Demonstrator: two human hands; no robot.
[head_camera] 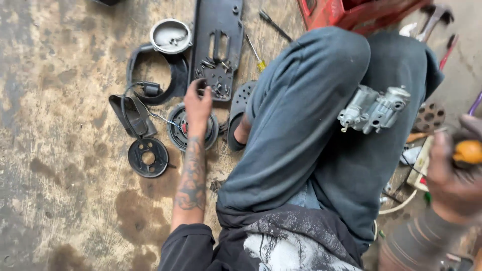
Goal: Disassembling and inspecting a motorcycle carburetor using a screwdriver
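Note:
I sit on a stained concrete floor with my knees up. My left hand (pixel 197 104) reaches forward over a black plastic panel (pixel 217 40) that carries several small screws (pixel 215 75), its fingers curled at the panel's near end. A round black part (pixel 176 131) lies under my wrist. My right hand (pixel 454 168), blurred at the right edge, is closed on an orange-handled tool (pixel 468 150). A grey metal carburetor (pixel 373 109) rests on my right thigh.
A round metal bowl (pixel 170 36), a black ring cover (pixel 173 83), a black disc (pixel 147 157) and a wired connector (pixel 149 90) lie to the left. Two screwdrivers (pixel 256 55) lie beside the panel. A red crate (pixel 351 12) stands at the top right.

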